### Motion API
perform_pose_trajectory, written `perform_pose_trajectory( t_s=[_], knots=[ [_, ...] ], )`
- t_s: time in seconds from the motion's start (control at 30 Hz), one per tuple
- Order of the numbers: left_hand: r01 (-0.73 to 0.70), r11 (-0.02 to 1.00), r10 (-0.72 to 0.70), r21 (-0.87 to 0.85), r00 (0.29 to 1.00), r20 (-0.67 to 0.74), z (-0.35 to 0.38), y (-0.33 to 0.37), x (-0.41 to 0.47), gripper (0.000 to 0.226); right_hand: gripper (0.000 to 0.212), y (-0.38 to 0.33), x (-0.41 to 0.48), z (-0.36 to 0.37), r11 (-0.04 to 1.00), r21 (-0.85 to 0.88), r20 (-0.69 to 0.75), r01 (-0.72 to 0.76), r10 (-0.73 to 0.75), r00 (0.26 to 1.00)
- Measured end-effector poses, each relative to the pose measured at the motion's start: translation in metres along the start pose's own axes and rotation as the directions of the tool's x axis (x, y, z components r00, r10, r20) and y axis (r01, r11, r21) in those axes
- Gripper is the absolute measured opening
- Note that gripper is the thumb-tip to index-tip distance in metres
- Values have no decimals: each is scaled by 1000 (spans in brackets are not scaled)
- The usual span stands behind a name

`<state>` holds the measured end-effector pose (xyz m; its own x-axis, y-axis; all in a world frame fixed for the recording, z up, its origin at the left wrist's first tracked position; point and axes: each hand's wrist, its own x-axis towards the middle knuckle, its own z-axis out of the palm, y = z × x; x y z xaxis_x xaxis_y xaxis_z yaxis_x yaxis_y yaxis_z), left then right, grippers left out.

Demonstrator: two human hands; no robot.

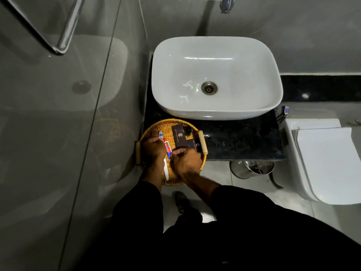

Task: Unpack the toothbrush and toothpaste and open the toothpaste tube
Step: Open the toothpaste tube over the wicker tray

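While the left hand (153, 150) grips the toothbrush (166, 171) and toothpaste tube (168, 146) together over the wicker tray (156, 127), the right hand (186, 160), pinching the tube's lower end, should probably twist the cap gently, keeping the tube steady.

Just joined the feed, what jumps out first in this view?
The big white sink fills the upper middle, sitting on a dark counter. In front of it, over a round wicker tray at the counter's left end, the left hand holds a toothbrush and a red-and-white toothpaste tube, while the right hand pinches the tube's near end.
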<state>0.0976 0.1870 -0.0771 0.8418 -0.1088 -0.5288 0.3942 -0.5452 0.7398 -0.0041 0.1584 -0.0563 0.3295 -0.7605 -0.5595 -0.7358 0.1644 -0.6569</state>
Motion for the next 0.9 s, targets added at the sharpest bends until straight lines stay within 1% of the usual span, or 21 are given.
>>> perform_pose_trajectory(
  t_s=[0.1,0.2,0.33,0.47,0.53,0.67,0.77,0.83,0.9],
  knots=[
    [21,999,-23,-37,999,-37,4,-1,3,27,13,-4,1,-1,997,-68,-2,23,-23,1000],
    [-19,1000,18,-7,998,-53,6,-5,3,27,12,-5,1,-2,995,-90,-11,30,-31,999],
    [-55,997,59,47,996,-73,4,-8,2,29,10,2,-3,-7,997,-39,40,62,-60,997],
    [-106,990,118,88,983,-142,3,-3,-6,44,8,14,-8,-18,994,-66,42,87,-84,996],
    [-126,986,144,109,974,-175,2,-2,-12,42,8,18,-10,-23,990,-81,26,117,-115,993],
    [-163,979,187,123,956,-227,2,-3,-20,33,11,16,-15,-30,978,-83,29,194,-192,981],
    [-204,969,233,139,943,-238,-3,-6,-25,35,9,13,-18,-35,962,-57,35,268,-266,963],
    [-246,953,287,177,920,-268,-5,-12,-33,36,7,15,-20,-39,950,-40,40,310,-308,950],
    [-333,910,393,248,883,-256,-6,-13,-44,37,9,16,-19,-46,924,-62,21,377,-376,926]
  ],
)
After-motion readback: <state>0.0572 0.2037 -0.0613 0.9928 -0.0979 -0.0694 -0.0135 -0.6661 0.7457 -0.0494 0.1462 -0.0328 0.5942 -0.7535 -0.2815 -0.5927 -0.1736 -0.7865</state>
